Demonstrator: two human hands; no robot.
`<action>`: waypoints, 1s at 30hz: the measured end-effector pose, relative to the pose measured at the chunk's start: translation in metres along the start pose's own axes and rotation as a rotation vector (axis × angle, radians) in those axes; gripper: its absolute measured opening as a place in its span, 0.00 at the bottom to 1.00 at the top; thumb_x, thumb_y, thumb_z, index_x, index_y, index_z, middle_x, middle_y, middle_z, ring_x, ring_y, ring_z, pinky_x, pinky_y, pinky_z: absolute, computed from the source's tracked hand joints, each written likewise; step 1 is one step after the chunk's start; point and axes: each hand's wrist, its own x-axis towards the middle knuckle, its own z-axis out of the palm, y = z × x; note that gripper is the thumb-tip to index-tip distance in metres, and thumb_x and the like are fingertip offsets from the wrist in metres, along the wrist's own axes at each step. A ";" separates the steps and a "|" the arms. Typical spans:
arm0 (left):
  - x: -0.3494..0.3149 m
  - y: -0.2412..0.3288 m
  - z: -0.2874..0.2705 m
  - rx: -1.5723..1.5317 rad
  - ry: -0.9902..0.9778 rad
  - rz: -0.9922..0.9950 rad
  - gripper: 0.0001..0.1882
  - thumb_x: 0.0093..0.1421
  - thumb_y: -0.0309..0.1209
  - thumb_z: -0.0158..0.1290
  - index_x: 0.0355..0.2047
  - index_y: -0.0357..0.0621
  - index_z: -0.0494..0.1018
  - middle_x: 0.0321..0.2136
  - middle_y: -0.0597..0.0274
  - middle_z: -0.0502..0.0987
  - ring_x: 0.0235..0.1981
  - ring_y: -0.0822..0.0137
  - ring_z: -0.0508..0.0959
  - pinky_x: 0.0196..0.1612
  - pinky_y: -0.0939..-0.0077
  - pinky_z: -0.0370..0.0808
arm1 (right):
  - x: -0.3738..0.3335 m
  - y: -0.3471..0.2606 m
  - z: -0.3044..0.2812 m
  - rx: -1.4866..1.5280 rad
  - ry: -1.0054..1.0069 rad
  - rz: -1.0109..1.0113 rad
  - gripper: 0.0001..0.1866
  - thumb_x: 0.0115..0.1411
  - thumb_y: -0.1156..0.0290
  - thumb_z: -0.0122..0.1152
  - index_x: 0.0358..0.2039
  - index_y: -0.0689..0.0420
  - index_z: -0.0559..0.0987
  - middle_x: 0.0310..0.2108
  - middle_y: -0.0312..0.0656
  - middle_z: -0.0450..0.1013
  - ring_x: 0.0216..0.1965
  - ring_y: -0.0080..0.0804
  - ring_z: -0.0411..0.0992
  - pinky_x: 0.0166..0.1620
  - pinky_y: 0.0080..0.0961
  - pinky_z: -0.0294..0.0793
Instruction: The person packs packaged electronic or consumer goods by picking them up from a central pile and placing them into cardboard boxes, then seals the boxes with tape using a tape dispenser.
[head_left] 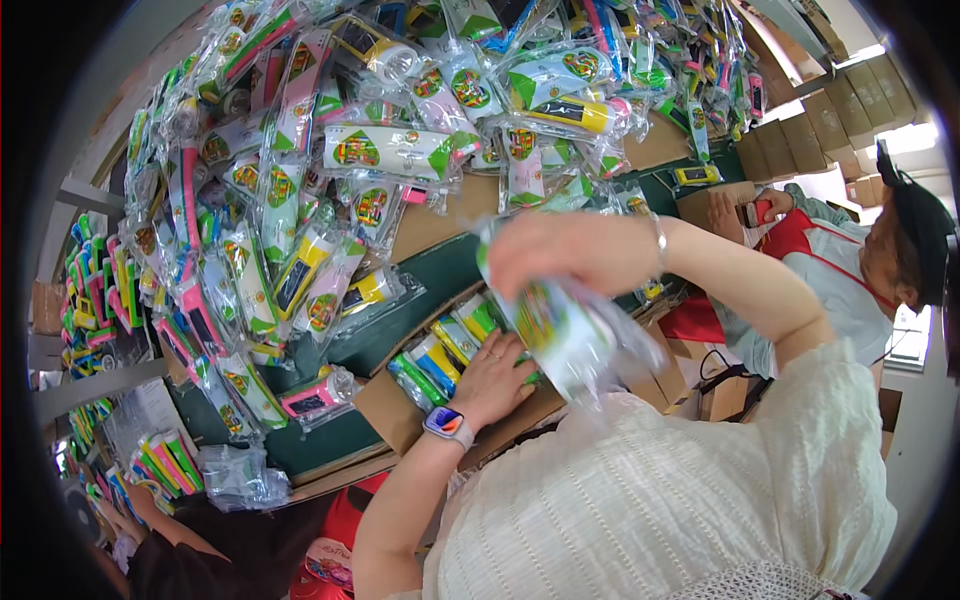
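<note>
Clear-bagged green-white packet [560, 335], blurred, tilted, above open cardboard box [385, 405]

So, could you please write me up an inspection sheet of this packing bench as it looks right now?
Surface: dark green table with bare brown patches, mostly covered.
Job's things: open cardboard box with bagged packs standing in a row; one blurred bagged pack above it.
Clutter: large heap of bagged packs across the table; empty clear bags at its edge.
Fingers: left hand rests flat on the packs in the box; right hand grips the blurred pack.
Cables: nothing seen.
Surroundings: stacked cartons; a seated co-worker; another person's hand at lower left.
</note>
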 end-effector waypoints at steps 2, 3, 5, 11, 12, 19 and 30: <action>-0.006 -0.001 -0.001 0.124 0.131 0.113 0.16 0.47 0.34 0.56 0.36 0.43 0.71 0.44 0.55 0.67 0.53 0.55 0.63 0.61 0.59 0.55 | -0.007 -0.023 0.020 0.050 -0.159 -0.013 0.14 0.45 0.76 0.59 0.35 0.50 0.73 0.38 0.38 0.69 0.46 0.36 0.65 0.49 0.33 0.66; -0.006 0.003 -0.008 0.180 0.171 0.176 0.15 0.47 0.34 0.55 0.35 0.42 0.71 0.43 0.56 0.68 0.52 0.55 0.63 0.60 0.59 0.57 | -0.014 -0.022 0.034 0.040 -0.153 0.002 0.14 0.45 0.76 0.59 0.35 0.50 0.73 0.38 0.38 0.69 0.46 0.36 0.65 0.49 0.33 0.66; -0.005 0.002 -0.010 0.181 0.155 0.196 0.14 0.47 0.33 0.55 0.34 0.41 0.71 0.41 0.57 0.69 0.50 0.56 0.65 0.59 0.60 0.59 | -0.024 -0.001 0.072 -0.598 -0.466 -0.011 0.08 0.47 0.67 0.54 0.30 0.50 0.72 0.40 0.36 0.69 0.50 0.33 0.65 0.49 0.31 0.67; -0.011 0.000 -0.011 0.151 0.205 0.267 0.12 0.47 0.30 0.54 0.34 0.41 0.70 0.36 0.59 0.70 0.45 0.58 0.69 0.55 0.66 0.65 | -0.032 0.046 0.135 -0.863 -0.129 -0.187 0.05 0.49 0.66 0.51 0.26 0.49 0.73 0.39 0.38 0.67 0.49 0.34 0.65 0.47 0.30 0.69; -0.012 -0.001 -0.010 0.151 0.209 0.257 0.13 0.47 0.30 0.54 0.34 0.41 0.70 0.36 0.58 0.70 0.46 0.58 0.69 0.55 0.66 0.65 | -0.028 0.041 0.129 -0.889 -0.091 -0.198 0.09 0.50 0.67 0.50 0.33 0.50 0.73 0.42 0.40 0.66 0.48 0.35 0.65 0.47 0.28 0.69; -0.016 -0.003 -0.012 0.097 0.188 0.228 0.12 0.47 0.28 0.54 0.34 0.40 0.70 0.37 0.54 0.70 0.47 0.54 0.68 0.52 0.65 0.67 | 0.001 -0.052 0.118 -0.153 -0.401 1.242 0.27 0.59 0.59 0.47 0.52 0.65 0.60 0.43 0.56 0.69 0.43 0.47 0.72 0.42 0.36 0.73; 0.060 0.003 -0.014 -0.109 0.441 0.128 0.13 0.54 0.28 0.46 0.41 0.43 0.69 0.38 0.53 0.72 0.40 0.50 0.72 0.46 0.57 0.67 | -0.022 -0.032 0.129 -0.419 -0.460 0.852 0.15 0.59 0.60 0.45 0.32 0.54 0.79 0.33 0.49 0.75 0.32 0.46 0.75 0.36 0.39 0.74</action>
